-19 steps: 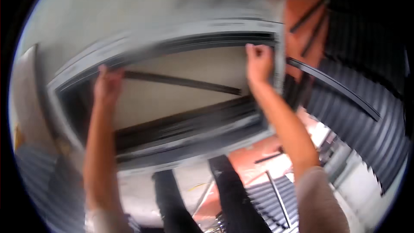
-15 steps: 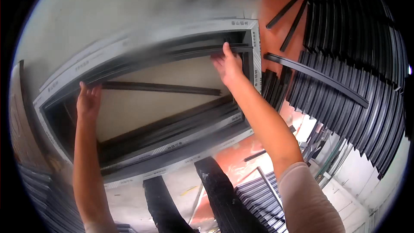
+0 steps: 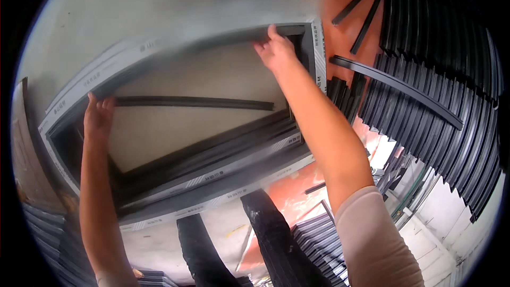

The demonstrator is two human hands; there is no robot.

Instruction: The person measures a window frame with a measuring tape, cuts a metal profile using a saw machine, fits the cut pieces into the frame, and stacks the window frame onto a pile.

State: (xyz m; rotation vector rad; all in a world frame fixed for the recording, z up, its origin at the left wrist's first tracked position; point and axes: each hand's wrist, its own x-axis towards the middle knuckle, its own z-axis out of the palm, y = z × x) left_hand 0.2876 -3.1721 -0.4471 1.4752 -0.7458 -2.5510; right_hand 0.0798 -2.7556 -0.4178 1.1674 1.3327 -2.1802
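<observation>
A large dark metal frame (image 3: 289, 171) with white protective tape on its faces lies in front of me. My left hand (image 3: 100, 117) grips a long dark strip (image 3: 220, 41) near its left end, at the frame's far left side. Closer to its other end, my right hand (image 3: 277, 52) holds the same strip with the thumb up on top. The strip lies along the inner side of the far rail and is blurred, so I cannot tell whether it touches all along. Within the frame's opening rests a loose dark bar (image 3: 196, 102), its left end next to my left hand.
Stacked dark metal profiles (image 3: 425, 101) fill the right side, with one bar (image 3: 398, 87) lying across them. Two short bars (image 3: 366, 21) lie on an orange surface (image 3: 340, 8) beyond the frame. More profiles (image 3: 42, 234) are at lower left. My legs (image 3: 271, 234) stand at the near edge.
Both hands have moved away from me with the strip. It has gone from lying across the opening, apart from the far rail on the right, to alongside that rail.
</observation>
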